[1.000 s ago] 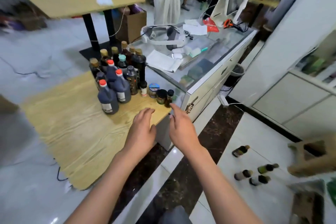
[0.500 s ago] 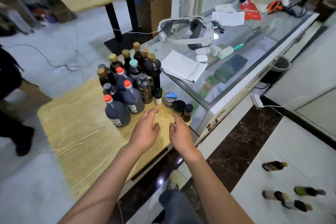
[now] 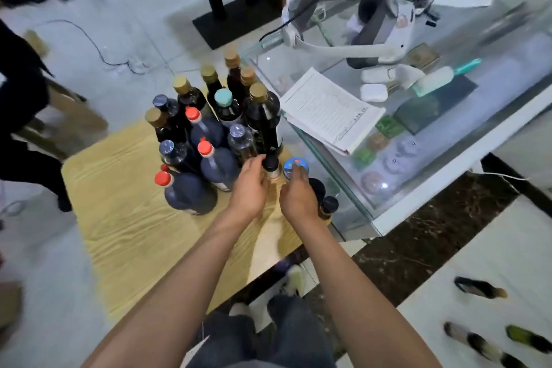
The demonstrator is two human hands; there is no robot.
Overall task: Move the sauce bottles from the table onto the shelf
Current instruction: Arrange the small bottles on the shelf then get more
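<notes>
Sauce bottles (image 3: 209, 140) standing crowded on the wooden table (image 3: 125, 218), left hand (image 3: 249, 188) fingers curled around a small black-capped bottle (image 3: 271, 166), right hand (image 3: 297, 197) fingers grasping a blue-lidded jar (image 3: 295, 166) just beside it

We're in a small shop, with a glass-topped display counter (image 3: 448, 140) showing packaged goods beneath its pane, a cluster of dark sauce bottles (image 3: 209, 134) crowding a light wooden table (image 3: 125, 212), and a printed paper form (image 3: 328, 110) lying on the glass.

Bare forearms, dark jeans (image 3: 286, 334), pale shoes (image 3: 294, 279)
</notes>
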